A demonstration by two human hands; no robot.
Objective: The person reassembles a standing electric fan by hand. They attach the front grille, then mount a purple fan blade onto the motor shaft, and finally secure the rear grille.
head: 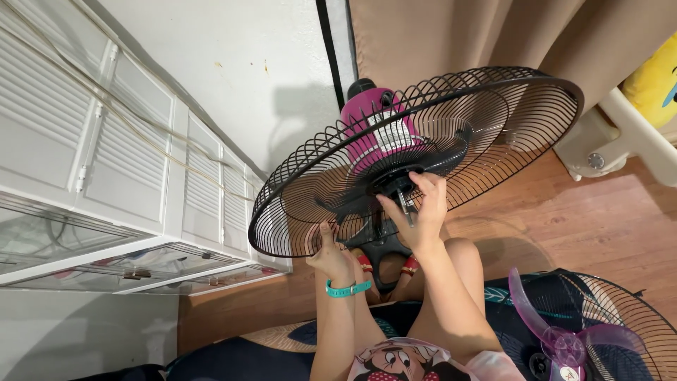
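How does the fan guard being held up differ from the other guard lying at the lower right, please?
The rear guard is mounted on the magenta motor, tilted up, steadied by the left hand at its rim while the right hand works at the hub. The front guard lies flat, with the translucent purple blade on it. Both are black wire.

Bright, even indoor light, sharp focus, soft shadows, wide-angle bending at edges.

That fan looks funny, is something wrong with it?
Yes, it is in pieces. The rear fan guard sits on the magenta motor with no blades, so the bare shaft pokes out by the right hand. The purple blade lies on the other guard at lower right. The left hand grips the rim.
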